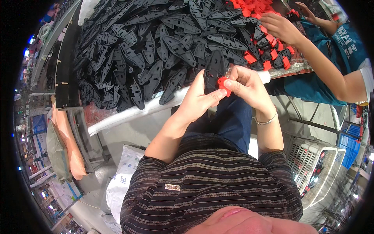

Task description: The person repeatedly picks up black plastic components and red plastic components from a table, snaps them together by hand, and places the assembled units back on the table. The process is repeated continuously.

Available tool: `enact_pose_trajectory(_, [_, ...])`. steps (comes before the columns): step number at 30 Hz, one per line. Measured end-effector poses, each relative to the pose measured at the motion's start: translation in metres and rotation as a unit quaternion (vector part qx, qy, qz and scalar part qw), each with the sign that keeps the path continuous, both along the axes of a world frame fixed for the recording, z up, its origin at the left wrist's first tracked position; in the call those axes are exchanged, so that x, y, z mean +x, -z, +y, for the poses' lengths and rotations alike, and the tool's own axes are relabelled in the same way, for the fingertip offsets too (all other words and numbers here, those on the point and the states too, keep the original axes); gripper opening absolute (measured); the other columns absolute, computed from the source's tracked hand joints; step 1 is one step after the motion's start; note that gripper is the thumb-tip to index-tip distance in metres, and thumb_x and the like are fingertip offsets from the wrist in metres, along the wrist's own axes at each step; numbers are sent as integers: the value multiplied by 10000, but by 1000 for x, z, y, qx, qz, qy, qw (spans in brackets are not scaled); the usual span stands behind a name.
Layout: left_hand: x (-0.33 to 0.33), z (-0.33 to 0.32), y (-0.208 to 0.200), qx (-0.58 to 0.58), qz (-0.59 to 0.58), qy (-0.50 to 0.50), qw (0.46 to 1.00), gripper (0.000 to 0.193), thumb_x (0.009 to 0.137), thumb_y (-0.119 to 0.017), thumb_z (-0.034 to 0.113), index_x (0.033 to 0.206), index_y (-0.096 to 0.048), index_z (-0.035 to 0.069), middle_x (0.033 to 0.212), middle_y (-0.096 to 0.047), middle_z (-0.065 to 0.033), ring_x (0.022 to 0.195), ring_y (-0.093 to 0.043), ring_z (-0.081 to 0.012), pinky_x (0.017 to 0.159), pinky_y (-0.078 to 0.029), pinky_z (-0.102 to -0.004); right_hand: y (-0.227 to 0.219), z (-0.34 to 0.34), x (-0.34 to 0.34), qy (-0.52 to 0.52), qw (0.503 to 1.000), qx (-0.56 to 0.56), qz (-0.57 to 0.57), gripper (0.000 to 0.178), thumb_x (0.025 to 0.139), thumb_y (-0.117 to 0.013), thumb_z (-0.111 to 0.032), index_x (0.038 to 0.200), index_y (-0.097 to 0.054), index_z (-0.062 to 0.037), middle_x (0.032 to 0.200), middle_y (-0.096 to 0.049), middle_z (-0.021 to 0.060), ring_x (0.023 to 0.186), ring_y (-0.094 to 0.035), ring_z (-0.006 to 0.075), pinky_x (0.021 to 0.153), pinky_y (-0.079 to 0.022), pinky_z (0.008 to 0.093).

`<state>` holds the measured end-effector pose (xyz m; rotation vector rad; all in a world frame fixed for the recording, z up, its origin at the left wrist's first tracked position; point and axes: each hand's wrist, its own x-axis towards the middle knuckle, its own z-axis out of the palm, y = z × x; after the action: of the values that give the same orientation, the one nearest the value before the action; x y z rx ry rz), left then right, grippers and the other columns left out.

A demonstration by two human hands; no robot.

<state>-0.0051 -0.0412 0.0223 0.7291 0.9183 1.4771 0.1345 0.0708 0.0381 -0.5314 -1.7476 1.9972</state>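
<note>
In front of my body, my left hand (198, 96) is closed on a dark grey, leaf-shaped plastic part (214, 64), which stands tilted between my hands. My right hand (248, 86) pinches a small red plastic piece (224, 83) against that part's near end. My left thumb touches the red piece too. Something thin and coiled, like a small spring, shows by my right fingers; it is too small to be sure of. Just beyond my hands spreads a big heap of similar dark grey parts (171, 43).
Red pieces (253, 6) lie heaped at the far right, with grey-and-red assembled parts (272, 50) nearer. A co-worker's hand (281, 28) reaches over them. A white padded edge (128, 113) borders the table. A white crate (307, 163) stands at lower right, a white sack (122, 175) at lower left.
</note>
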Motion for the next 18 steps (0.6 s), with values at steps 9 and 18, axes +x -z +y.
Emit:
enact_pose_trajectory(9, [13,2,0,-18,-94,-3,995,376,856,-625,113,1150,-400,44,842,-498,-20,628,-449,-61,508,-367,-199,10,-6,-8,97,987,122,25,287,821,-680,-214,921,-484,-31,881,-582,67,664,-527,64,566,-444,201])
enact_pose_trajectory(18, [25,-4,0,-13,-143,110,983,547,918,-540,158,1353,-213,106,929,-443,-11,704,-440,-94,506,-325,-197,1,-17,-32,144,968,-91,185,186,894,-530,-129,1016,-509,9,740,-585,93,639,-577,147,618,-497,273])
